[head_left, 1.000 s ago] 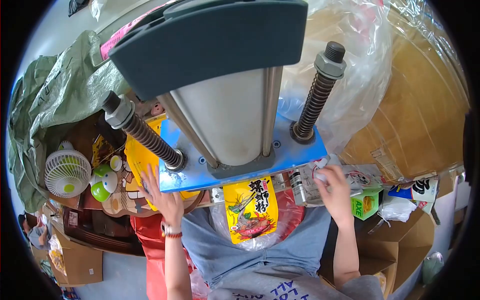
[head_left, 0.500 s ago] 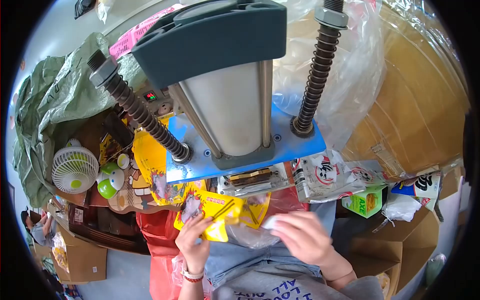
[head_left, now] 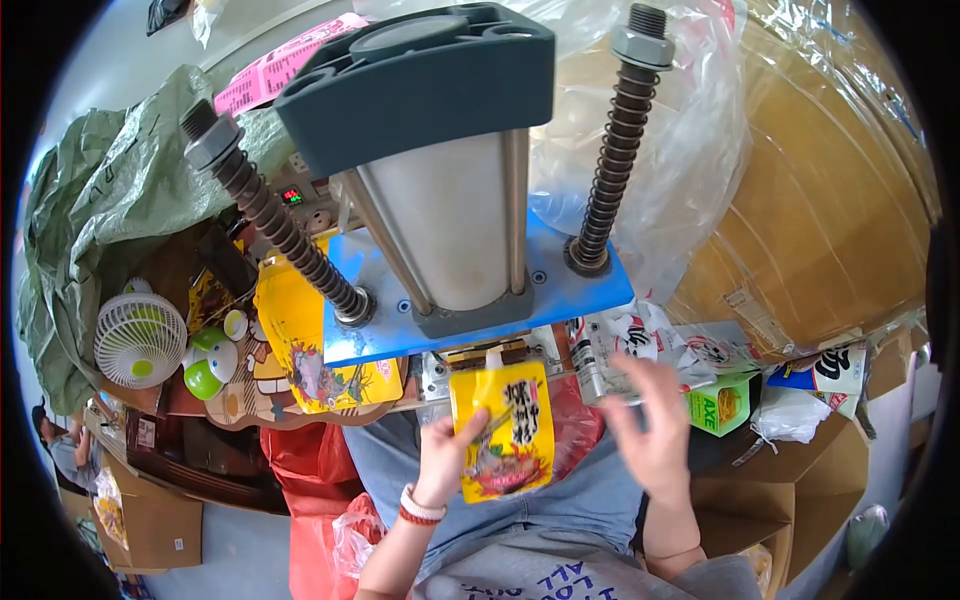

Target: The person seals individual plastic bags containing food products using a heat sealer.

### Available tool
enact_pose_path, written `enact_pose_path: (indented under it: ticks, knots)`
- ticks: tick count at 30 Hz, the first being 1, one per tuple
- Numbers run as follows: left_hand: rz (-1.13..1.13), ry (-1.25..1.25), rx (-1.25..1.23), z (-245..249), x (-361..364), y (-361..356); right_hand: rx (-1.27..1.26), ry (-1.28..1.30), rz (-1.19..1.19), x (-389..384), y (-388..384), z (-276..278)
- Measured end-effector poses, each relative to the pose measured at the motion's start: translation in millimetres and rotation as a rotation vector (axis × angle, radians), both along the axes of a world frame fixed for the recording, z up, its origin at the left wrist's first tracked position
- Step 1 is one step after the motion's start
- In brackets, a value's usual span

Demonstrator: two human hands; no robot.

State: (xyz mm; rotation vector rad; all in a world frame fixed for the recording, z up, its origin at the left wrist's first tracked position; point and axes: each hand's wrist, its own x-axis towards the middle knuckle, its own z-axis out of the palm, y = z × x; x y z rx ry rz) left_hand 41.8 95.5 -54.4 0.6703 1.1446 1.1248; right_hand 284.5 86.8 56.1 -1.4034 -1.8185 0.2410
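Note:
My left hand [head_left: 448, 456] grips a yellow spout pouch [head_left: 520, 430] by its left side, thumb across the printed front. The pouch stands upright over my lap with its white spout [head_left: 494, 358] at the top, right at the brass-coloured jaws [head_left: 460, 354] beneath the blue press plate [head_left: 400, 330]. To the right, my right hand [head_left: 650, 425] is raised with fingers apart, blurred by motion and holding nothing. It is beside a white printed bag [head_left: 625, 335]. More yellow pouches [head_left: 300, 345] lie left of the press, partly hidden by its plate.
A tall press cylinder [head_left: 440, 220] with two spring rods fills the middle. On the left stand a small white fan [head_left: 142, 340] and a green-and-white toy-like object [head_left: 208, 365]. A green AXE box [head_left: 722, 405] and open cardboard boxes [head_left: 825, 490] are on the right.
The pouch in my left hand has turned upright and moved right, its spout now up at the jaws. My right hand has lifted away to the right; the small white piece it held is gone from it.

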Motion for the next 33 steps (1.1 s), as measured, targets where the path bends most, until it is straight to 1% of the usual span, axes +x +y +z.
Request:
enact_pose_path:
  ticks: [1,2,3,4,5,7,8,9,10,11,12,13,14,15,16,17,18,19,21,22,23,24,25,26,27,28,29,31,32,33]
  knots:
    - [0.011,-0.047,-0.004,7,1,11,-0.02,-0.072,-0.115,11,3,4]
    - [0.022,-0.092,-0.009,14,2,22,0.018,-0.252,-0.242,19,13,-5]
    - [0.042,-0.156,-0.071,10,1,31,0.059,-0.43,-0.371,25,25,-25]
    - [0.047,-0.153,-0.071,8,0,31,0.043,-0.522,-0.394,36,35,-52]
    - [0.043,-0.16,-0.047,8,1,33,0.046,-0.519,-0.392,39,32,-62]
    - [0.038,-0.18,-0.016,6,1,38,-0.364,-0.331,-0.187,41,20,-79]
    - [0.047,-0.174,-0.026,8,-4,35,-0.316,-0.22,-0.02,41,14,-82]
    - [-0.018,-0.028,0.015,14,-13,35,-0.322,-0.216,-0.014,41,9,-81]
    - [-0.084,0.113,0.061,19,-22,36,-0.275,-0.157,0.032,40,6,-67]
    - [-0.073,0.363,0.128,7,-49,35,-0.225,-0.099,0.075,40,5,-59]
    - [0.053,0.943,0.347,18,-64,34,-0.224,-0.099,0.075,44,5,-59]
    - [0.189,1.521,0.567,28,-78,33,-0.318,0.005,0.097,51,5,-60]
    - [0.074,1.712,0.442,17,-98,31,-0.411,0.111,0.12,54,5,-62]
    - [-0.045,1.895,0.303,2,-115,26,-0.41,0.114,0.124,50,3,-63]
    - [-0.173,1.823,0.353,-2,-125,20,-0.387,0.319,0.136,43,-1,-62]
    - [-0.169,1.759,0.46,-14,-139,9,-0.355,0.524,0.143,35,-3,-59]
    - [-0.174,1.693,0.572,-22,-149,1,-0.31,0.605,0.157,24,-8,-51]
    - [-0.054,1.568,0.676,-15,-145,-4,-0.219,0.599,0.215,13,-11,-43]
    - [0.109,1.287,0.559,7,-125,-20,-0.063,0.533,0.303,-7,-17,-18]
    - [0.175,1.223,0.67,12,-115,-23,0.033,0.492,0.352,-15,-21,-11]
    - [0.181,1.218,0.706,23,-102,-28,0.129,0.449,0.399,-24,-24,-8]
    - [0.186,1.213,0.742,37,-87,-34,0.224,0.458,0.501,-36,-21,-8]
    - [0.147,1.247,0.749,54,-73,-40,0.247,0.363,0.545,-47,-16,-8]
    - [0.142,1.265,0.811,58,-64,-44,0.267,0.267,0.587,-57,-12,-10]
    - [0.136,1.283,0.873,60,-58,-48,0.227,0.165,0.608,-64,-8,-11]
    - [0.137,1.32,0.899,62,-53,-52,0.227,0.162,0.605,-62,-11,-10]
    - [0.139,1.319,0.902,70,-50,-54,0.247,0.129,0.668,-60,-12,-8]
    - [0.123,1.371,0.989,86,-46,-59,0.285,0.072,0.762,-51,-16,6]
    - [0.101,1.323,1.015,90,-46,-61,0.29,0.073,0.76,-51,-17,4]
    - [0.011,1.266,1.002,98,-43,-61,0.283,0.139,0.774,-50,-20,-1]
